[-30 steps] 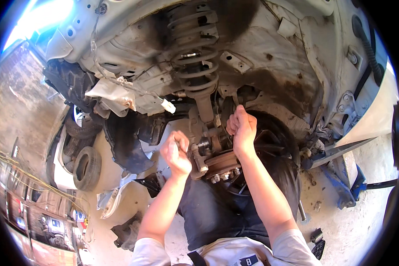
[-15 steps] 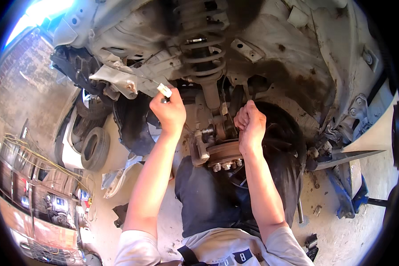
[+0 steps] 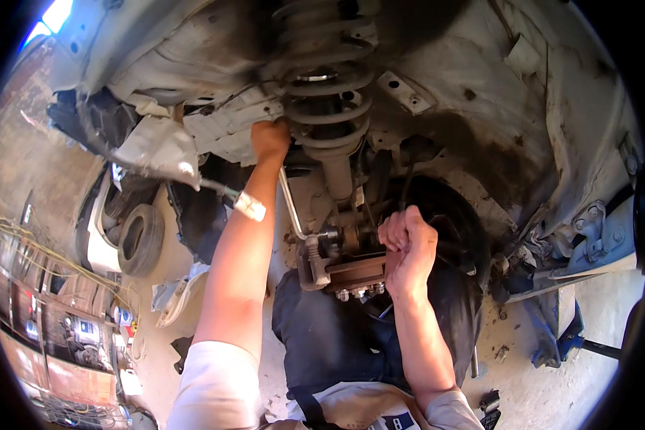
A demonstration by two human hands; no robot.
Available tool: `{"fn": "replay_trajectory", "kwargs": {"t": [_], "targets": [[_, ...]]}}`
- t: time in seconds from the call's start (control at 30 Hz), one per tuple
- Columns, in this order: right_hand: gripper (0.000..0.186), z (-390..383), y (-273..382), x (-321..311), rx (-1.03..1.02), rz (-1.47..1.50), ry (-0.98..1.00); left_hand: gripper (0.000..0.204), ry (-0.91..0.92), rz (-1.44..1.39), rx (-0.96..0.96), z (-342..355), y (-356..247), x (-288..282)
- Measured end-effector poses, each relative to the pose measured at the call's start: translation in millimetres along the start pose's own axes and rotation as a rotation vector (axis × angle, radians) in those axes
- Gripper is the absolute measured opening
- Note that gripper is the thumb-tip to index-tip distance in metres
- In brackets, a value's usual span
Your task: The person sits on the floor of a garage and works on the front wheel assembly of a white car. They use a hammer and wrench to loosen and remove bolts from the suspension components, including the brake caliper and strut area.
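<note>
My left hand is closed around the upper end of a silver bent-end wrench, beside the coil spring. The wrench slants down to the caliper and knuckle area at the wheel hub. My right hand is curled closed at the right side of the rusty brake disc; what its fingers hold, if anything, is hidden. A dark hose or rod runs above that hand. Next to my left forearm a white plug connector dangles on a cable.
Wheel studs stick out below the disc. Torn white sheet metal juts out on the left. Tires and a cluttered rack stand farther left. A blue jack or stand is at the right.
My left hand has moved up along with the wrench's upper end, which stands steeper. The connector now hangs below that hand. The view has shifted, and my right hand appears lower, still closed.
</note>
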State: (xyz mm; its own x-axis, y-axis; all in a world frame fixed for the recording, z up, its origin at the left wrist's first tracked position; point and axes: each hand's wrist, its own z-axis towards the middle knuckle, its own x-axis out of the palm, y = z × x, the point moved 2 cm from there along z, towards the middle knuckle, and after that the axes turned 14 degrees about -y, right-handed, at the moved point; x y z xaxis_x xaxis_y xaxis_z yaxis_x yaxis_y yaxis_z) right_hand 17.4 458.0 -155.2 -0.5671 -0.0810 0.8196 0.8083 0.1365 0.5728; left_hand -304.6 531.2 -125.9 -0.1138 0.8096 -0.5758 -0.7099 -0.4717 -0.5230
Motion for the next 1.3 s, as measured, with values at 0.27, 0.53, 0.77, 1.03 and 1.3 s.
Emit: {"fn": "replay_trajectory", "kwargs": {"t": [0.27,0.53,0.77,1.03,1.3], "targets": [[0.044,8,-1,12,0.01,-0.052,0.011,0.051,0.233,0.099,0.026,6,45,42],[0.049,9,-9,2,-0.07,-0.051,0.032,0.051,0.516,-0.877,-0.883,-35,39,-13],[0.05,8,-11,4,-0.104,-0.136,0.054,0.056,0.345,-0.901,-0.665,-43,10,-47],[0.045,6,-14,0,-0.105,-0.082,0.11,0.053,0.292,-0.895,-0.562,-42,-2,-66],[0.048,15,-15,8,-0.075,-0.102,0.037,0.051,0.205,-1.256,-0.456,-112,-15,-145]]}}
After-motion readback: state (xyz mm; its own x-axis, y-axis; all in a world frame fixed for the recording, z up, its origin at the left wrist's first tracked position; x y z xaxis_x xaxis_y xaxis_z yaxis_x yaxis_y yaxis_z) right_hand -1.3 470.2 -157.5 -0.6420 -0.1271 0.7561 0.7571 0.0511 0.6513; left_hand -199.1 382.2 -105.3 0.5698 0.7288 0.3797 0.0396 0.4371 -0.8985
